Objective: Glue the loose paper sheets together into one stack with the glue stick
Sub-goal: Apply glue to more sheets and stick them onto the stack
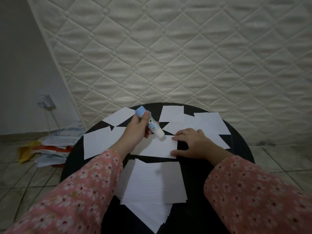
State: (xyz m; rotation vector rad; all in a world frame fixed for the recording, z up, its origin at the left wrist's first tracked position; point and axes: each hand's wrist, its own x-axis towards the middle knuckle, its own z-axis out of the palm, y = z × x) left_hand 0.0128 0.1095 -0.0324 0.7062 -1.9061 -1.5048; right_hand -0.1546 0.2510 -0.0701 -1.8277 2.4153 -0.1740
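My left hand (136,127) grips a white glue stick (152,125) with a blue end (140,111) pointing up and away; its lower tip touches the far edge of a white paper sheet (158,147) in the table's middle. My right hand (190,142) rests on that sheet's right edge, thumb and fingers pressing it flat. Several loose white sheets (172,114) lie scattered across the round black table (239,146). A fanned pile of lined sheets (152,188) lies at the near edge between my arms.
A quilted mattress (185,48) leans upright behind the table. On the tiled floor at the left lies a heap of papers and packets (50,149). A wall socket with a cable (46,101) sits low on the left wall.
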